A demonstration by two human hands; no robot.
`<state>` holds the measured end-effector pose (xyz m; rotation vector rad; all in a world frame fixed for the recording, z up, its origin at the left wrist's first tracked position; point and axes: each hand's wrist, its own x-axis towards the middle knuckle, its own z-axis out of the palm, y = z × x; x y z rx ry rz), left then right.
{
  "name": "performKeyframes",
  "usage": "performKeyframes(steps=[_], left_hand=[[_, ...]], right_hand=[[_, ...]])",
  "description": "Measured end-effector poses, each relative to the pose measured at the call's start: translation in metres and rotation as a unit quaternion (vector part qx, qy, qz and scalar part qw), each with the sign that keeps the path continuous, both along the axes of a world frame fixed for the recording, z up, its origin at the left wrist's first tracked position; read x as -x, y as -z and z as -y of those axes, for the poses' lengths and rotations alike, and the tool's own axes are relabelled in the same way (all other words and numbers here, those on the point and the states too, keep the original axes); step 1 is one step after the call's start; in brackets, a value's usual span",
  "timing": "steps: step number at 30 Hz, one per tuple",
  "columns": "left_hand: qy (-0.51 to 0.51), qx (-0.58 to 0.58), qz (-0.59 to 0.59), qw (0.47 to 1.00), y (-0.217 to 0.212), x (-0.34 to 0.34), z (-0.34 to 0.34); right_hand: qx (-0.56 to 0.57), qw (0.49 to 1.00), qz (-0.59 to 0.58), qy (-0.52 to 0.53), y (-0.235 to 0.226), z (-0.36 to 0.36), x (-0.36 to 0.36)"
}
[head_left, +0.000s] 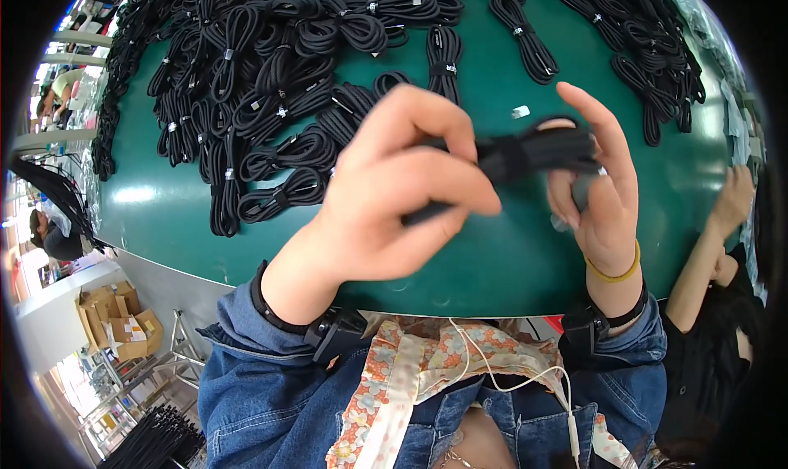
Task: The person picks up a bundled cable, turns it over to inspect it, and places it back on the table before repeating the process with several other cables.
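Above the table's front part, a coiled black cable (535, 154) is stretched between my two hands, slightly blurred, with a dark band round its middle. My left hand (394, 186) is closed round its left end, which the fingers partly hide. At the looped right end, my right hand (606, 194) grips with bent fingers, one fingertip showing by the loop, while its index finger points up. Something greyish sits on a finger of that hand; I cannot make it out clearly. Just beyond the cable, a small white tag (520, 112) lies on the green table (484, 284).
Many bundled black cables (279, 75) are heaped at the far left. More bundles (648, 46) lie at the far right, and a single one (525, 38) between. Another person's arm (710, 239) rests at the right edge. Cardboard boxes (123, 321) stand at lower left.
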<state>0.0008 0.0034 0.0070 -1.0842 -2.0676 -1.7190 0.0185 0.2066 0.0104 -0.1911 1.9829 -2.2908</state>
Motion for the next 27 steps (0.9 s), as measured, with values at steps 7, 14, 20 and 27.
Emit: performKeyframes(steps=[7,14,20,27], left_hand=[[0.03,-0.175,0.266,0.947,0.006,-0.016,-0.01],[0.118,-0.24,0.379,0.886,0.007,-0.016,-0.01],[0.104,-0.22,0.367,0.898,0.004,-0.016,-0.01],[0.125,-0.289,0.358,0.879,0.004,-0.02,-0.016]], right_hand=[[0.127,0.989,-0.035,-0.067,0.004,-0.004,-0.004],[0.05,0.995,-0.005,-0.085,0.009,-0.016,-0.002],[0.085,0.993,-0.025,-0.079,0.006,-0.013,-0.004],[0.066,0.996,-0.003,-0.059,0.003,-0.01,-0.008]])
